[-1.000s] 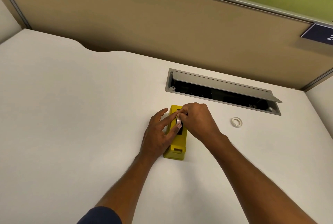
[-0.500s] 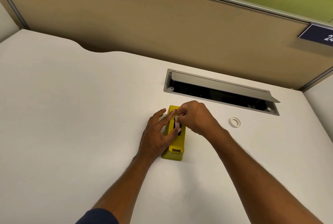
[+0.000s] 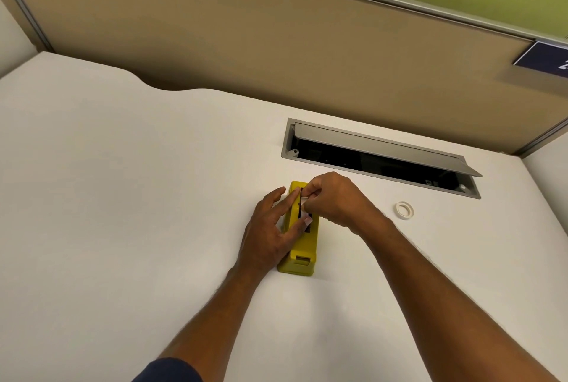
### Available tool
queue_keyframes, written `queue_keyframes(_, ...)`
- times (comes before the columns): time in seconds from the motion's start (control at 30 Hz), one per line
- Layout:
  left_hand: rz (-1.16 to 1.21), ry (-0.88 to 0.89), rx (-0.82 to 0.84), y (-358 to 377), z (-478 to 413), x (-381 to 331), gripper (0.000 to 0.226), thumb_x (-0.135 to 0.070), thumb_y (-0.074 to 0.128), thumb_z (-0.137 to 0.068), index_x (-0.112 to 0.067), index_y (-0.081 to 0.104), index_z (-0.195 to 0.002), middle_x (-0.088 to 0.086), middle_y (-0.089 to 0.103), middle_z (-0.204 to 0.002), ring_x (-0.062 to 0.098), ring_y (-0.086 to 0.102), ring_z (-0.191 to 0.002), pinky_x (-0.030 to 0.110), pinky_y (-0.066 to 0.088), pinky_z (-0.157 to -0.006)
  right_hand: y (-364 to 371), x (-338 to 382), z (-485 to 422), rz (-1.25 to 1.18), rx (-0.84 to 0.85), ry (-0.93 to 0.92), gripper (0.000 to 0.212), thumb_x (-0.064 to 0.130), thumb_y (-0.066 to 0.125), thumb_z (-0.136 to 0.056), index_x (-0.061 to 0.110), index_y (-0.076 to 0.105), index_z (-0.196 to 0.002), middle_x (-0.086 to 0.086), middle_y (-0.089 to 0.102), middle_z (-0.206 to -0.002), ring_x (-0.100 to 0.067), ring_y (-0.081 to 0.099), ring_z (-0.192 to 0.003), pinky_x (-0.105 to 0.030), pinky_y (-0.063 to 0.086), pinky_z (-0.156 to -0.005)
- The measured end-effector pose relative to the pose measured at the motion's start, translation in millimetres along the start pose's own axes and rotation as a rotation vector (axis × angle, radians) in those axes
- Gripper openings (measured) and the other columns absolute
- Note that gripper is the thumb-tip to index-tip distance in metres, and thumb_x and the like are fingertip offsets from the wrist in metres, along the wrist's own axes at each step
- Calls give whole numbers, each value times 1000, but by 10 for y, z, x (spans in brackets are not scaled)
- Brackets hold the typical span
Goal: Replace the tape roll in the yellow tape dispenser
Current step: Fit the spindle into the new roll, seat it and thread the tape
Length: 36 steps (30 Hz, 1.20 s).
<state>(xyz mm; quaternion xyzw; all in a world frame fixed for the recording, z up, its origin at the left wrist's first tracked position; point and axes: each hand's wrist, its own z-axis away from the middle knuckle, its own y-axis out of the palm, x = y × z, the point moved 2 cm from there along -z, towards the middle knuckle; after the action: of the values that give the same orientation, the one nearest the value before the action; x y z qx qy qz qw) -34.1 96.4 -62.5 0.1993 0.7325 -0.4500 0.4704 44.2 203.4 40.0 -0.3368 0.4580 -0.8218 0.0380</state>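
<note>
Centre frame, the yellow tape dispenser (image 3: 301, 246) sat on the white desk (image 3: 123, 197). The left hand (image 3: 270, 231) lay flat against its left side, fingers spread. The right hand (image 3: 332, 200) pinched a small white piece (image 3: 305, 204) over the slot. A tape roll (image 3: 404, 210) lay alone, right of centre.

One dispenser (image 3: 302, 246), one roll (image 3: 404, 210) (loose).

Left hand (image 3: 270, 228) flat on yellow tape dispenser (image 3: 302, 246), right hand (image 3: 333, 197) pinching white tape (image 3: 304, 204)
</note>
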Motion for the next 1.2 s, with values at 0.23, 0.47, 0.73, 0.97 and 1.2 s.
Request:
queue_keyframes(0.23,7,-12,0,10,-2,13,50,-65,44,-83,-57,28,-130,-6,38,-149,13,36,-133,26,30,-100,-3,-20,-11,19,-13,-47,10,17,68,-80,12,73,-87,-5,68,-83,-11,56,-63,-24,48,-53)
queue_keyframes(0.47,7,-4,-1,12,2,20,50,-66,45,-83,-59,28,-130,-6,40,-148,13,38,-132,27,32,-100,-9,-72,-26,-3,-56,-77,12,19,64,-86,12,74,-87,-5,68,-81,-12,58,-61,-19,46,-47)
queue_keyframes(0.73,39,-18,-27,7,-3,-3,54,-76,30,-81,-54,37,-130,-5,44,-145,14,41,-130,31,35,-102,14,-107,6,23,-101,-196,11,22,64,-86,17,73,-87,3,65,-80,-8,56,-64,-16,38,-52)
queue_keyframes(0.97,24,-14,-28,9,-2,-7,42,-62,43,-85,-59,32,-125,-4,44,-145,16,42,-130,33,37,-102,81,-154,-23,47,-150,-211,14,25,58,-90,18,70,-89,2,64,-82,-11,57,-70,-18,42,-55)
queue_keyframes(1.2,0,-4,-22,18,-3,-2,46,-67,39,-85,-53,34,-128,-3,44,-146,16,41,-130,31,34,-102,110,-167,-8,43,-167,-219,16,28,55,-93,19,67,-92,3,63,-82,-10,55,-70,-16,38,-55)
